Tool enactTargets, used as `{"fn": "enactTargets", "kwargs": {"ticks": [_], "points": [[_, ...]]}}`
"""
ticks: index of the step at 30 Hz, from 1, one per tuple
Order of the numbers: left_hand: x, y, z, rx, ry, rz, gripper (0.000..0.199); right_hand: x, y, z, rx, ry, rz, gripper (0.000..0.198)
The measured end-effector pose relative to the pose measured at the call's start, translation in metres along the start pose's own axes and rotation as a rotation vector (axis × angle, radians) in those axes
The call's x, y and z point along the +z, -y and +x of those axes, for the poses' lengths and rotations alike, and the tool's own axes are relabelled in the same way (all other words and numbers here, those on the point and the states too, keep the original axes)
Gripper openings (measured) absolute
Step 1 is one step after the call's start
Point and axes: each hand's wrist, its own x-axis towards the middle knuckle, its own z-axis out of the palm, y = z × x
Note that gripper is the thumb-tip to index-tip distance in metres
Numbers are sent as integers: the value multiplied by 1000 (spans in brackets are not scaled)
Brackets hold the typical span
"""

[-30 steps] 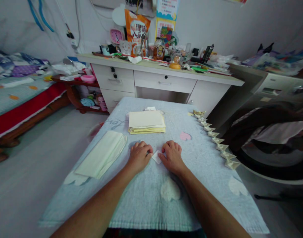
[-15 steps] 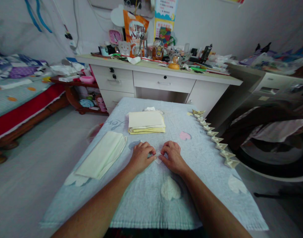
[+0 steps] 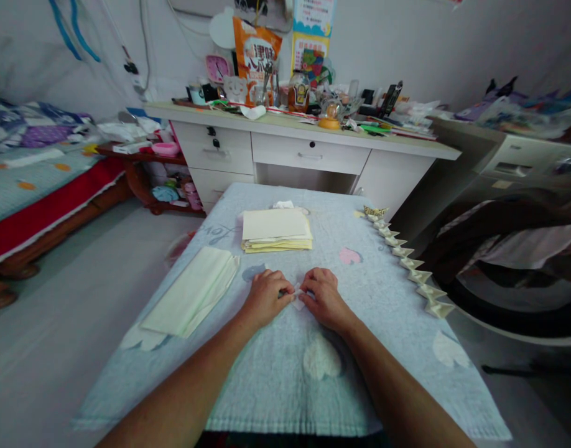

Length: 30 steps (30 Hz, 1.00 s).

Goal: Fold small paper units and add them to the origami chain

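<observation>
Both hands meet at the middle of the cloth-covered table (image 3: 267, 379). My left hand (image 3: 269, 296) pinches the left side of a small pale piece of folded paper (image 3: 298, 303). On its other side, my right hand (image 3: 323, 295) grips the same paper with thumb and fingertips. The fingers cover most of the paper, so its exact shape is hidden. Beyond the hands lies a stack of cream and yellow paper sheets (image 3: 276, 225). A pile of pale green paper (image 3: 190, 292) rests to the left. Along the right edge runs a row of folded paper boats (image 3: 413, 267).
A white desk (image 3: 308, 155) behind the table carries an orange snack bag (image 3: 255, 59), a jar (image 3: 298, 93) and clutter. At right stands a front-loading washing machine (image 3: 514, 186) with cloth in its open door. A bed (image 3: 43, 180) is on the left.
My fingers have shifted very slightly on the small paper, with the right hand's fingers drawn in a little more. The view has moved slightly; the paper stacks and the row stay put.
</observation>
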Motion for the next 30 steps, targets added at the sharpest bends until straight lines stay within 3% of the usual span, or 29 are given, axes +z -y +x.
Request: {"fn": "enactTargets", "kwargs": {"ticks": [7, 14, 30], "points": [[1, -7, -1, -43, -21, 24, 17, -2, 3, 1, 53, 37, -13, 7], [1, -13, 0, -64, -18, 95, 18, -5, -3, -1, 145, -11, 22, 12], [2, -15, -3, -117, -61, 230, 24, 2, -2, 1, 211, -20, -146, 19]]}}
